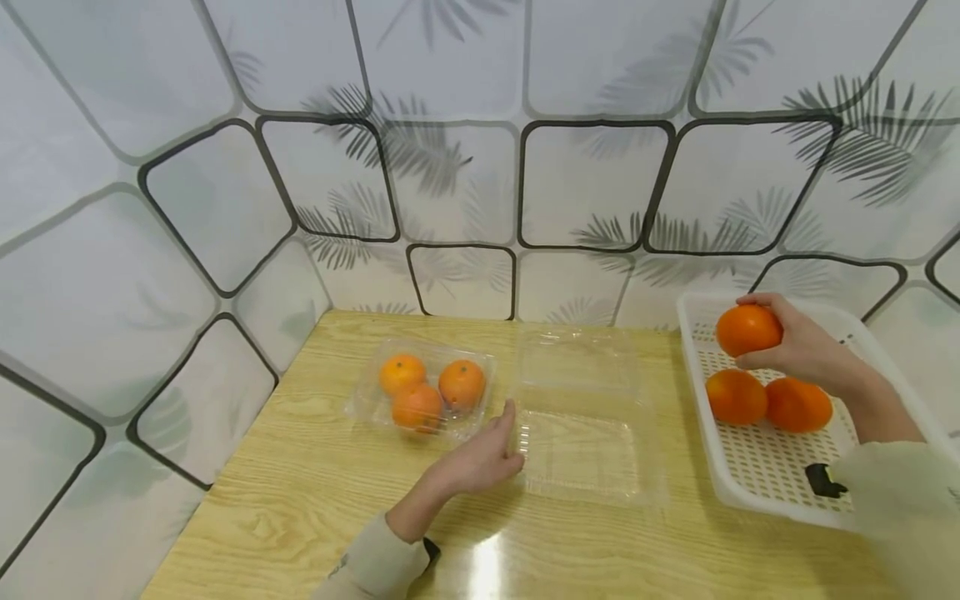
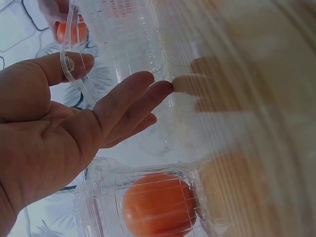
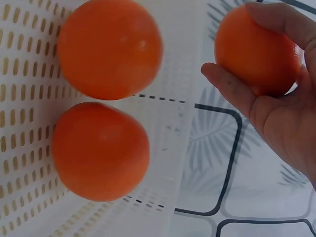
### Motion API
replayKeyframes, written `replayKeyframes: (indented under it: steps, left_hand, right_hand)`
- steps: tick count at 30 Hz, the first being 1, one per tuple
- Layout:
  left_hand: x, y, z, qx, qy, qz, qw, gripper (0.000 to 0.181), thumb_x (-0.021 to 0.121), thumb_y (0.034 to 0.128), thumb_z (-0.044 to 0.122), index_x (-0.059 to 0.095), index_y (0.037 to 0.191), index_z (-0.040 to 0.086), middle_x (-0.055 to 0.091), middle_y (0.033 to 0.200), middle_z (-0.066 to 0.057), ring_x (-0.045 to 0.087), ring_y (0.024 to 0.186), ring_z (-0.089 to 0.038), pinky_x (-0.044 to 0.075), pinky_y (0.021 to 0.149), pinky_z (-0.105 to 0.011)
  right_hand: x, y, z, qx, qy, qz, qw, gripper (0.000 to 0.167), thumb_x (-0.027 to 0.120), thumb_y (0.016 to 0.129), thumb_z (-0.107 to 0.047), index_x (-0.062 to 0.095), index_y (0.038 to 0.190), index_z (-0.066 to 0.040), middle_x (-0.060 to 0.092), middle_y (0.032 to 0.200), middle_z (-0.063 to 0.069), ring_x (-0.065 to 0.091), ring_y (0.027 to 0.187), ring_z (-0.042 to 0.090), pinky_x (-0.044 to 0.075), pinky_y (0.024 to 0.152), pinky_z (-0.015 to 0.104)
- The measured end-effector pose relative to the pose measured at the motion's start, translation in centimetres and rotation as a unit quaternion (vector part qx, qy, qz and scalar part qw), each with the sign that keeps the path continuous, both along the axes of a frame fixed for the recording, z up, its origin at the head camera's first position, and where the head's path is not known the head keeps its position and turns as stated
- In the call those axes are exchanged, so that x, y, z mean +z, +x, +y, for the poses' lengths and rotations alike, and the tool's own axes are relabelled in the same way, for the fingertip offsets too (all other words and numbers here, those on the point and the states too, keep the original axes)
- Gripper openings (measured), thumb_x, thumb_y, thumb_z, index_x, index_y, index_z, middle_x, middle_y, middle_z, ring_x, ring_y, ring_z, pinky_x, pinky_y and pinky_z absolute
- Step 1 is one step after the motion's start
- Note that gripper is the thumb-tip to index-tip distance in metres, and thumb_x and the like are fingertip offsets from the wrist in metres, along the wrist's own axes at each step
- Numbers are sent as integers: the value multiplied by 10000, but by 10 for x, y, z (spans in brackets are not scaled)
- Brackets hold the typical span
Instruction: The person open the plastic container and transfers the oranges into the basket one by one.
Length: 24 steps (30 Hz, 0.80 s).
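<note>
My right hand point(image 1: 806, 346) grips an orange point(image 1: 748, 330) between thumb and fingers, above the white basket point(image 1: 712, 467). Two more oranges, a left one point(image 1: 736, 397) and a right one point(image 1: 798, 405), lie inside the basket. In the right wrist view the held orange point(image 3: 257, 52) is lifted clear of the basket wall. My left hand point(image 1: 483, 457) is at the left edge of an opened clear plastic clamshell box point(image 1: 581, 454). Its fingers point(image 2: 131, 94) stretch out fairly straight and its thumb lies by the box's rim; whether they touch it I cannot tell.
Left of the opened box stands another clear box point(image 1: 360, 400) with three oranges in it. Everything rests on a wood-grain table point(image 1: 262, 517). A patterned wall covering point(image 1: 465, 183) closes off the back and left side.
</note>
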<state>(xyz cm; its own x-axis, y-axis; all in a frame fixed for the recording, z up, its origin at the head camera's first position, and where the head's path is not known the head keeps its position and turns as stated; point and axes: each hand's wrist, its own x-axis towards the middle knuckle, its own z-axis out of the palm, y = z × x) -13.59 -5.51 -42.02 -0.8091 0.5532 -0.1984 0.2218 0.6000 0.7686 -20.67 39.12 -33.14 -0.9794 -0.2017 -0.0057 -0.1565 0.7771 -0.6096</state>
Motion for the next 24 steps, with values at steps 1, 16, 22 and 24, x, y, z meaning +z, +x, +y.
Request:
replayKeyframes:
  steps: [1, 16, 22, 24]
  left_hand:
    - [-1, 0, 0, -14, 19, -18, 10000, 852, 539, 989, 149, -62, 1566, -32, 192, 1575, -326, 413, 509, -50, 460, 609, -261]
    - [-4, -1, 4, -148, -27, 18, 9999, 847, 524, 991, 168, -65, 1564, -37, 206, 1574, -316, 396, 502, -41, 458, 636, -266]
    - [-4, -1, 3, -103, -70, 27, 9999, 857, 531, 984, 152, -72, 1562, -39, 171, 1583, -324, 408, 513, -47, 469, 655, -277]
    - [-4, -1, 3, -63, -51, 6, 10000, 860, 532, 981, 144, -76, 1561, -38, 159, 1583, -330, 404, 507, -50, 468, 624, -269]
  right_hand:
    - [-2, -1, 2, -61, -5, 6, 10000, 842, 788, 851, -198, 262, 1493, -53, 459, 1311, 264, 511, 1065, 393, 424, 789, 345]
    - [-25, -19, 10, -62, -20, -357, 9993, 852, 756, 869, -196, 229, 1517, -28, 427, 1369, 271, 485, 1125, 408, 395, 870, 442]
    - [-36, -25, 7, -109, -76, -301, 9995, 845, 764, 864, -235, 262, 1521, -57, 465, 1355, 242, 496, 1125, 378, 386, 898, 436]
    - [-40, -27, 6, -161, -103, -320, 9993, 843, 763, 863, -246, 265, 1519, -66, 471, 1349, 240, 490, 1135, 381, 375, 924, 459]
